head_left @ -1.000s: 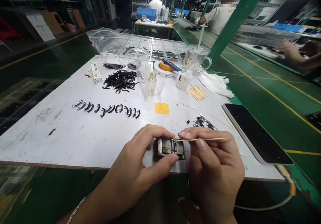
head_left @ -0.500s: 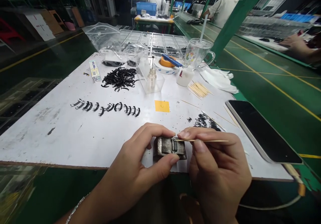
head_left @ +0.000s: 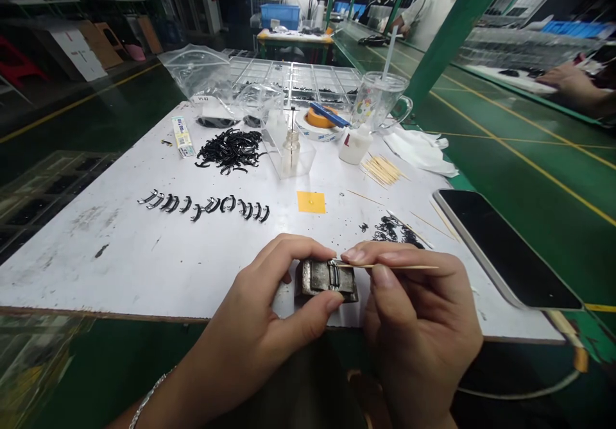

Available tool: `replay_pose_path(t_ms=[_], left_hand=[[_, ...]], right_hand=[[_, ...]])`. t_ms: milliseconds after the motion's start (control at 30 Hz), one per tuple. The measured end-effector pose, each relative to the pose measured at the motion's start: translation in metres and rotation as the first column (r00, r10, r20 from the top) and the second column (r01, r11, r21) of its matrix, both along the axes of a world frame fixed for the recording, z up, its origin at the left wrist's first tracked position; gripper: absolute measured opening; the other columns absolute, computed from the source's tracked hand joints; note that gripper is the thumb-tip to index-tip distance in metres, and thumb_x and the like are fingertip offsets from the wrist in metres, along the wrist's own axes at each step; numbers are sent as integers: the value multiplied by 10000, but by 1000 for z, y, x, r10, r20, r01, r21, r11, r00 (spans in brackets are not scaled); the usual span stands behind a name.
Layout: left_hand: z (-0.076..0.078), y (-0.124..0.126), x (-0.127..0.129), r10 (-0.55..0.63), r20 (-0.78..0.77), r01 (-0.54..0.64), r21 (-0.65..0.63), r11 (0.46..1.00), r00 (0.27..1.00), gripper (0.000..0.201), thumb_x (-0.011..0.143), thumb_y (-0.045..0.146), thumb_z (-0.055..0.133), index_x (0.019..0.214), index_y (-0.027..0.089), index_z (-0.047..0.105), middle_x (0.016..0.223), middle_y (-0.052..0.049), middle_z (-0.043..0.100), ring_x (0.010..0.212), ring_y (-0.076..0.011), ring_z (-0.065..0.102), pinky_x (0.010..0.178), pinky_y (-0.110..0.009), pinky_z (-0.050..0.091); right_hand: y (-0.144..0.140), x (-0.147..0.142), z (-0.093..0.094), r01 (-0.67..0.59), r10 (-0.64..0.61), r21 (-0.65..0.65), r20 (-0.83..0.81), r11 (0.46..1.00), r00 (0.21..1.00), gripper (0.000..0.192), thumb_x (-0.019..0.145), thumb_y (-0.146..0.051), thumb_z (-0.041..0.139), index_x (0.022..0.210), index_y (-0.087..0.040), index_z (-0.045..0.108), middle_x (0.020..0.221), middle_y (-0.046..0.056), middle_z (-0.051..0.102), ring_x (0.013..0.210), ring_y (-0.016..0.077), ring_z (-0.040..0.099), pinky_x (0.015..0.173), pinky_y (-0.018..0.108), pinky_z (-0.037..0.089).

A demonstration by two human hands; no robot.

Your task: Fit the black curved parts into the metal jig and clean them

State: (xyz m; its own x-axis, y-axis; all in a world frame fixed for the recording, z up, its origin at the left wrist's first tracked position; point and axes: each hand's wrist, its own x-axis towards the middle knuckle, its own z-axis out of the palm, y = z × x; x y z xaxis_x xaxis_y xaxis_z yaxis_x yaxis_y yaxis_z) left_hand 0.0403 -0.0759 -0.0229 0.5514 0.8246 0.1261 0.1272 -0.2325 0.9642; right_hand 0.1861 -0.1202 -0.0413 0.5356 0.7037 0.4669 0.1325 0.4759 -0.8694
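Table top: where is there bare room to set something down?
Bare white board lies left of the left hand, below the row of black clips. Crowded: far edge around the clip pile, tape roll and cup; phone fills the right.

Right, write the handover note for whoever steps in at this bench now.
Left hand: grips the small metal block at the table's near edge, thumb and fingers on its sides.
Right hand: pinches a wooden stick, tip at the dark curved part seated in the block.
Done, by the look of it: a row of curved black parts laid out at left.
Left: the heap of black parts further back; spare sticks and small black rings lie to the right.
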Motion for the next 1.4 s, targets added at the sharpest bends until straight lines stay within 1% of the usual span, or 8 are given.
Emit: replay_pose_path(t_ms=[233,467,767,933,1200,1267,1333,1400], left_hand=[[-1,-1,0,1,-14,-1,-6,1000,1000,225,958,295,655,1170,323,584,1139,39,626,1048,-127,593,895,-187,475],[-1,-1,0,-7,2,7,2,1000,1000,222,964,300,650,1172,331,579,1156,49,619,1083,-119,582,927,-184,460],[-4,-2,0,-9,10,9,19,1000,1000,223,971,298,643,1180,329,571,1150,48,610,1061,-113,579,915,-177,455],[-7,-2,0,-12,21,12,34,999,1000,232,980,311,635,1194,356,557,1162,66,602,1079,-100,570,931,-161,444],[-7,0,0,-26,29,26,13,1000,999,236,981,321,632,1199,365,552,1158,69,598,1056,-100,573,913,-173,451],[-6,0,-1,-22,23,22,17,1000,999,238,976,318,638,1194,361,554,1157,70,599,1058,-100,571,914,-174,448],[-5,1,-1,-18,14,18,16,1000,1000,244,968,309,648,1190,358,558,1158,73,602,1056,-100,568,910,-171,443],[-4,1,-1,-17,8,17,11,1000,1000,243,961,300,654,1180,357,565,1155,76,606,1045,-102,565,902,-172,440]], right_hand=[[0,4,-3,-15,23,144,-53,989,998,194,896,-55,581,951,-229,646,834,14,710,830,179,697,809,365,576],[-1,5,-3,-120,118,138,25,983,993,214,896,-42,565,966,-224,653,827,14,700,830,182,682,840,390,566],[-1,4,0,-93,83,115,93,989,992,213,889,-31,556,952,-218,637,821,8,687,824,169,685,832,373,571],[1,4,-1,-101,78,168,138,981,987,216,878,-8,550,965,-189,632,823,17,687,816,171,689,805,371,579],[0,6,-4,-118,106,205,71,972,992,249,869,17,542,994,-177,637,853,21,707,829,180,695,818,385,581],[1,11,-1,-86,83,239,22,967,996,239,873,1,556,984,-190,648,847,7,722,818,175,698,824,379,581],[5,20,6,-30,24,193,35,981,999,208,878,-35,604,963,-215,664,876,-4,743,854,172,708,846,363,576],[14,31,16,16,-21,29,188,999,982,164,868,-96,675,944,-241,690,932,-8,763,931,177,717,876,344,562]])
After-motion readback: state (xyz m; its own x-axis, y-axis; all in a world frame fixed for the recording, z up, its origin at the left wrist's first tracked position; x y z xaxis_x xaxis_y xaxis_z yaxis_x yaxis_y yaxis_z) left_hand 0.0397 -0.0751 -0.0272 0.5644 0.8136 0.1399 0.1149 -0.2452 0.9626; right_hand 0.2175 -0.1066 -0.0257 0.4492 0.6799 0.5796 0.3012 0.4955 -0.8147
